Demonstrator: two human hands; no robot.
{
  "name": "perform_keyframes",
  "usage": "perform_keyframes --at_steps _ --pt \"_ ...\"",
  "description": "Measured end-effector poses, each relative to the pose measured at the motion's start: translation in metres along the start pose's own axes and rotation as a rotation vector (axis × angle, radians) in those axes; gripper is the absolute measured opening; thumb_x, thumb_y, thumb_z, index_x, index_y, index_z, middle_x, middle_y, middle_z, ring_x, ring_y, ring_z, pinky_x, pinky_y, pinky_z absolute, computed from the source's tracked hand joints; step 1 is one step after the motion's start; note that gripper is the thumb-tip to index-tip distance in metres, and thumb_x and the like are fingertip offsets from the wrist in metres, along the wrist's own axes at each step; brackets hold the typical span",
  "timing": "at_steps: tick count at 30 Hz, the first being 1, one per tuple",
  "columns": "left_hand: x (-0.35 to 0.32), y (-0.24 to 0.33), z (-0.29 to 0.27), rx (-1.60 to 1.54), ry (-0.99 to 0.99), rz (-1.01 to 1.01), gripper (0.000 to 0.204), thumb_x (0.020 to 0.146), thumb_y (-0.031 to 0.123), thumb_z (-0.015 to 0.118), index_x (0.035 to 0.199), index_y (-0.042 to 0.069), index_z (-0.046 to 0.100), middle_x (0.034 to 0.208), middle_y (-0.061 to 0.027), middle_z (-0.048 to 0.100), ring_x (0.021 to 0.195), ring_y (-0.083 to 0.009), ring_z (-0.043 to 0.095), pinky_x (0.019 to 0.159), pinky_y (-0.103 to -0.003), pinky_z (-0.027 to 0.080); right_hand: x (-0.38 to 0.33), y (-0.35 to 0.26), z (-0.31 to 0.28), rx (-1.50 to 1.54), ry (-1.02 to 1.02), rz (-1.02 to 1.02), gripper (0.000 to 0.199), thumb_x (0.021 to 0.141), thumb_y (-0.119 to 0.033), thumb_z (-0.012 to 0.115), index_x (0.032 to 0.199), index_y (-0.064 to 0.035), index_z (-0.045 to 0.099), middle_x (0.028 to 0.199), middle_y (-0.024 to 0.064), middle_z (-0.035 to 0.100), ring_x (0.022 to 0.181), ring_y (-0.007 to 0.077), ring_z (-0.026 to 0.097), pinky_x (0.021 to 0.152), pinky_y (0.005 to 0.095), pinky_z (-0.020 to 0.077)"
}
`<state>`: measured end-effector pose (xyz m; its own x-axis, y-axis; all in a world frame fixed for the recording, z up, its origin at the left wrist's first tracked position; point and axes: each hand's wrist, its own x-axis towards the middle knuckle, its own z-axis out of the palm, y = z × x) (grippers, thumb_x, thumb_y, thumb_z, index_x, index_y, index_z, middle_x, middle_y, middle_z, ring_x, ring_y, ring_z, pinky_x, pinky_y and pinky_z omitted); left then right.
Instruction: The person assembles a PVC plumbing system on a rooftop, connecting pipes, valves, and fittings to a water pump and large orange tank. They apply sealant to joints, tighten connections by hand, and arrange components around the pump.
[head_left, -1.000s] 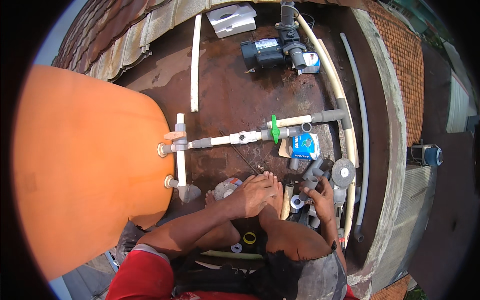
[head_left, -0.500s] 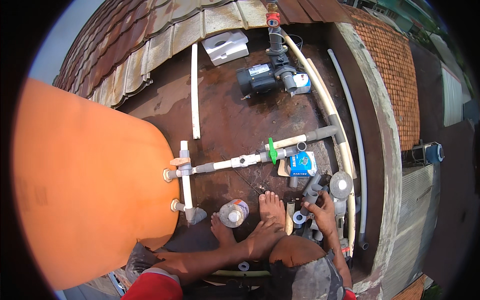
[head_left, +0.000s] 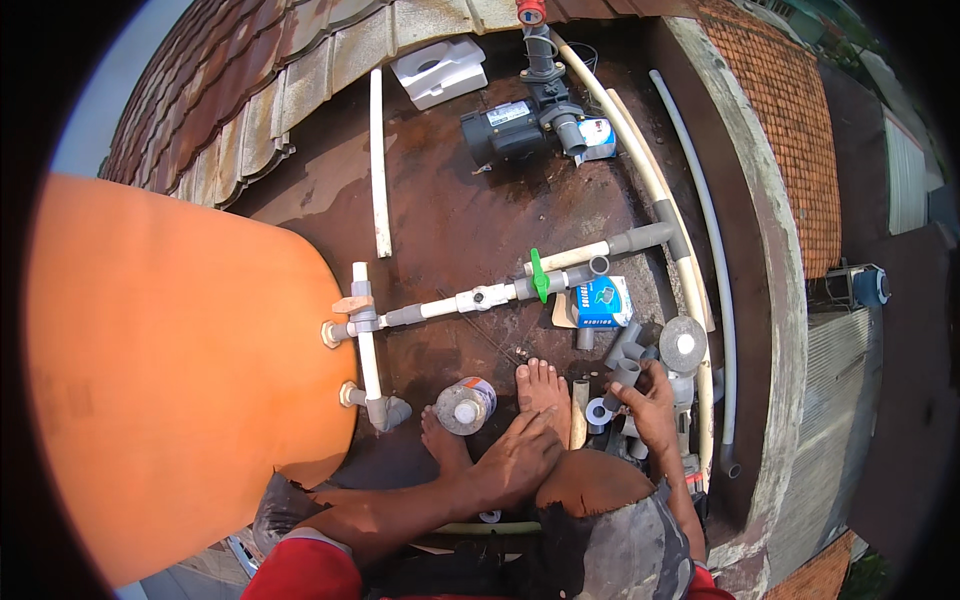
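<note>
In the head view, the right hand is on the near right, its grip closed on a short grey pipe fitting, with the thumb and fingers against its side. The fitting's round mouth points up and away from the person. More loose grey fittings lie just beyond it, and a white ring is just to its left. A cream pipe piece is between that ring and the right foot.

The left hand rests on this foot, its grip loose and empty, fingers stretched forward. Left of the foot is a white-capped container. An angle grinder is right of the fittings, its grey disc facing up.

Farther off, a blue box is near a green-handled valve, from which a white and grey pipe line runs left toward a large orange tank. A black pump sits on the far brown floor.
</note>
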<state>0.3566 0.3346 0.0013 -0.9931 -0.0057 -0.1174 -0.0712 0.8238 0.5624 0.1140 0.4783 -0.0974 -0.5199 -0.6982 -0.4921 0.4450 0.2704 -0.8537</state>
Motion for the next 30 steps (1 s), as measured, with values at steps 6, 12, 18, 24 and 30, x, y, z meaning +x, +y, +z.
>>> perform_keyframes --at_steps 6,12,18,24,30 --pt "-0.031 0.000 -0.017 -0.177 -0.163 -0.043 0.027 0.097 0.024 0.071 0.104 0.002 0.083 0.122 -0.0169 0.079 0.144 -0.0399 0.060 0.124 -0.056 0.042 -0.007 -0.017 0.000 -0.032 0.051 0.028 0.050 0.098 0.004 0.076 0.145 0.0052 0.058 0.124 0.0174 0.077 0.111 0.0250 0.078 0.100 0.0393 0.0638" --pt "-0.087 0.007 -0.028 -0.138 -0.463 -0.339 0.037 0.110 0.038 0.066 0.113 0.005 0.083 0.125 -0.0160 0.079 0.139 -0.0394 0.063 0.116 -0.053 0.046 -0.043 -0.006 -0.022 -0.037 0.144 0.003 0.044 0.097 -0.004 0.082 0.134 0.0035 0.060 0.118 0.0120 0.076 0.105 0.0186 0.073 0.096 0.0364 0.0589" --pt "-0.166 0.006 -0.035 0.127 -0.658 -0.514 0.037 0.108 0.040 0.068 0.125 0.010 0.081 0.130 -0.0143 0.077 0.129 -0.0368 0.067 0.114 -0.052 0.048 -0.094 0.001 -0.034 0.059 0.235 -0.011 0.049 0.100 -0.004 0.075 0.144 0.0050 0.057 0.117 0.0147 0.076 0.105 0.0215 0.075 0.094 0.0357 0.0594" --pt "-0.210 0.018 -0.039 0.062 -0.565 -0.579 0.033 0.109 0.039 0.066 0.118 0.013 0.084 0.127 -0.0086 0.079 0.130 -0.0319 0.067 0.113 -0.049 0.048 -0.127 -0.021 -0.041 0.005 0.354 -0.065 0.051 0.102 -0.007 0.066 0.150 0.0058 0.055 0.120 0.0203 0.077 0.104 0.0238 0.077 0.095 0.0373 0.0606" --pt "-0.229 0.049 -0.060 0.163 -0.332 -0.672 0.038 0.113 0.036 0.061 0.117 0.009 0.087 0.129 -0.0098 0.081 0.135 -0.0333 0.066 0.118 -0.046 0.045 -0.149 -0.025 -0.055 -0.165 0.336 -0.133 0.046 0.103 -0.008 0.074 0.144 0.0076 0.059 0.114 0.0130 0.075 0.100 0.0175 0.073 0.090 0.0332 0.0584"
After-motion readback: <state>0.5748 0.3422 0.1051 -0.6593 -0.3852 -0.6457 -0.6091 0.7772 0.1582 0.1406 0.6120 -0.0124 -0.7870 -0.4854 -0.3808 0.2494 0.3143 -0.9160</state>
